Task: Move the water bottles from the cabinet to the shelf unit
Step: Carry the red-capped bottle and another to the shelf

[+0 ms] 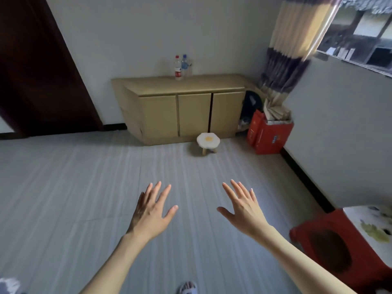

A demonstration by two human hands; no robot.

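tan cabinet [180,107], striped curtain [290,60]

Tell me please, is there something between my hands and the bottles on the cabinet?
Only a small stool on the floor, directly before the cabinet. The two bottles stand upright on the cabinet top, nothing around them. The left hand and right hand are open and empty.

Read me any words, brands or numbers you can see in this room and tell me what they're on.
Nothing can be read.
Red-capped bottle: red label, print too small.
Blue-capped bottle: blue label, blurred.
Red box: a small blue and white mark, illegible.
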